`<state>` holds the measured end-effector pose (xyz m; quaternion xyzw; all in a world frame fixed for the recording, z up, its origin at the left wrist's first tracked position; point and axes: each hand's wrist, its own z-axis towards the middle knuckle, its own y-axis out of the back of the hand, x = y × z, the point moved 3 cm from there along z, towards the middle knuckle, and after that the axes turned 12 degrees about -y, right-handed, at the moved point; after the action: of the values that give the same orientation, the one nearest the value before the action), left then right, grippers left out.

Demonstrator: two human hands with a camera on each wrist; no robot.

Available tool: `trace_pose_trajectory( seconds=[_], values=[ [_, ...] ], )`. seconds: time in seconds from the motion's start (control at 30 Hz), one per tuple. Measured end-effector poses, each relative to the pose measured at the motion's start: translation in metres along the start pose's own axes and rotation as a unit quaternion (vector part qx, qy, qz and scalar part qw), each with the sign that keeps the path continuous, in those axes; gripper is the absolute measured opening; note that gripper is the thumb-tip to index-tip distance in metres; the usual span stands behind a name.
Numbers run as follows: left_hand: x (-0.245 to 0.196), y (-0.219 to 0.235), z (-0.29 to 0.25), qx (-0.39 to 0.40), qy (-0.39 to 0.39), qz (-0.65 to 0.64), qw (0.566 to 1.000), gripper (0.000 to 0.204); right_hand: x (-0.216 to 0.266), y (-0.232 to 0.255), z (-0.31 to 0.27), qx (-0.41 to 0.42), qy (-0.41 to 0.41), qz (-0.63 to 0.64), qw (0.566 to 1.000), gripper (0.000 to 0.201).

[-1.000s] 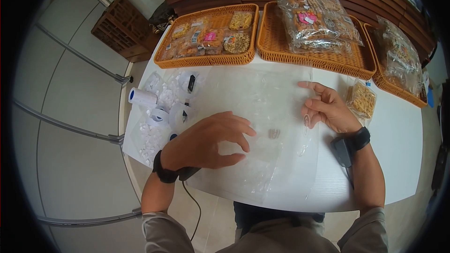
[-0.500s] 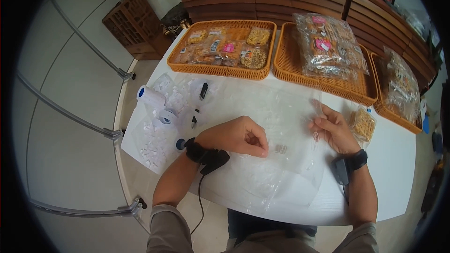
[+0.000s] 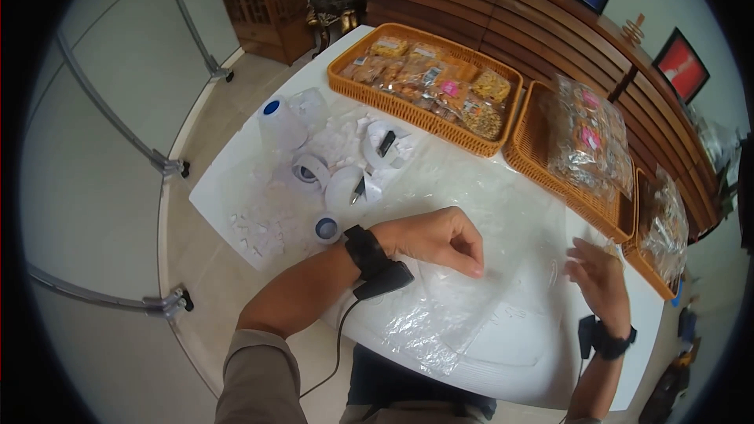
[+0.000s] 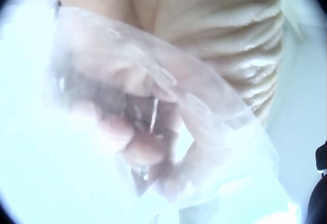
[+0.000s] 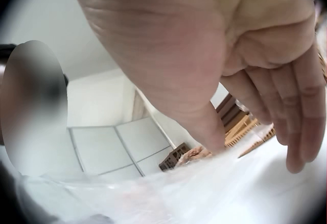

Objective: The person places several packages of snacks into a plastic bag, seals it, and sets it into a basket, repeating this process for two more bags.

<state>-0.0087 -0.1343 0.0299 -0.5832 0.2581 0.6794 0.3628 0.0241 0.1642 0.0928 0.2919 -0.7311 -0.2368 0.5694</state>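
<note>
Large clear plastic bags [image 3: 440,322] lie flat over the middle of the white table. My left hand [image 3: 440,239] has its fingers curled on the plastic near the centre. In the left wrist view a clear film [image 4: 225,173] folds over the curled fingers of that hand [image 4: 214,25]. On the right, my right hand [image 3: 601,283] hovers by the bags' right edge, fingers loosely extended. The right wrist view shows the fingers of this hand [image 5: 278,93] pointing down, holding nothing, with shiny plastic [image 5: 127,196] below.
Wicker baskets line the back: one [image 3: 424,118] with packaged snacks, another [image 3: 542,165] with stacked filled bags, a third [image 3: 640,259] at the right. At left lie paper scraps [image 3: 259,232], tape rolls [image 3: 310,169], a white roll [image 3: 283,126] and a black-handled cutter [image 3: 386,143].
My left hand has closed its fingers on the plastic and moved right. The right hand has opened its fingers at the bags' right edge. The head view has turned, tilting the scene.
</note>
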Motion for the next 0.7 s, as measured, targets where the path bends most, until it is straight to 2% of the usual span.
trace_pose_trajectory(
  seconds=[0.1,0.3,0.37,0.47,0.57,0.7],
  values=[
    [0.002,0.0,0.001,-0.017,-0.026,0.006,1.0,0.012,0.049,0.022,-0.023,-0.032,0.04,-0.049,0.997,0.044],
    [0.009,-0.001,0.004,-0.048,-0.068,0.002,0.997,0.013,0.159,0.027,0.0,0.047,0.158,-0.11,0.98,0.043],
    [0.008,0.0,0.003,-0.05,-0.071,-0.005,0.996,0.013,0.186,0.011,0.025,-0.014,0.361,-0.201,0.911,0.04],
    [0.008,-0.001,0.003,-0.045,-0.074,-0.012,0.996,0.014,0.221,-0.011,0.065,-0.01,0.424,-0.304,0.853,0.04],
    [0.01,-0.001,0.002,-0.043,-0.066,-0.01,0.997,0.015,0.249,-0.036,0.104,-0.002,0.477,-0.383,0.791,0.042],
    [0.01,-0.002,0.002,-0.048,-0.059,0.0,0.997,0.016,0.271,-0.067,0.152,0.027,0.405,-0.42,0.812,0.056]
  ],
)
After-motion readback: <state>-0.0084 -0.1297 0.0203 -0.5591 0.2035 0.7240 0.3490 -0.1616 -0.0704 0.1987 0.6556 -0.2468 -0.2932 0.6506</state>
